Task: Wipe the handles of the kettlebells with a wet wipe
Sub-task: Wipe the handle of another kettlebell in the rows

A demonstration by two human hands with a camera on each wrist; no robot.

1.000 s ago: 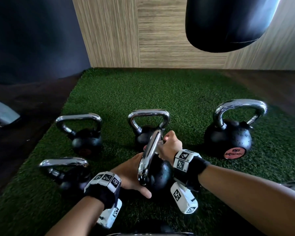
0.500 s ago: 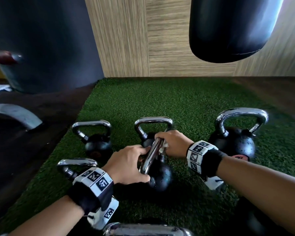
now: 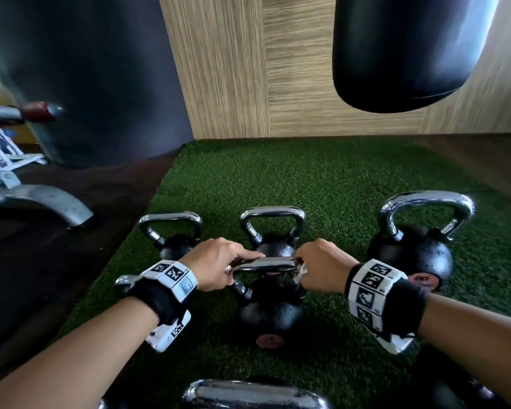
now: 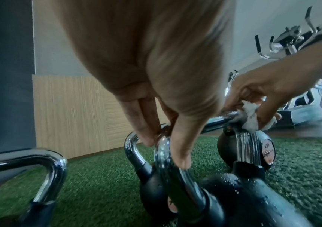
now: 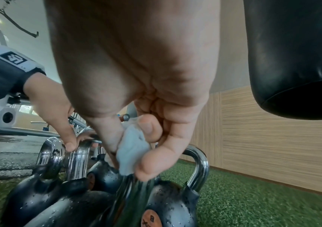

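A black kettlebell [image 3: 270,312] with a chrome handle [image 3: 264,264] stands upright on the green turf in front of me. My left hand [image 3: 219,265] grips the handle's left corner [image 4: 162,147], fingers and thumb curled round it. My right hand [image 3: 319,268] pinches a crumpled white wet wipe [image 5: 133,152] against the handle's right corner [image 4: 247,118]. Several more kettlebells stand around: behind the held one [image 3: 273,228], back left [image 3: 171,231], back right [image 3: 416,246], and a handle [image 3: 254,394] nearest me.
A black punching bag [image 3: 404,51] hangs above the back right. A wood-panelled wall [image 3: 248,69] closes the turf [image 3: 322,178] at the back. Grey metal gym equipment legs [image 3: 39,199] rest on the dark floor to the left.
The kettlebell has turned, so its handle now lies crosswise to me. My left hand moved from the ball up to the handle's left corner; my right hand with the wipe slid to the right corner.
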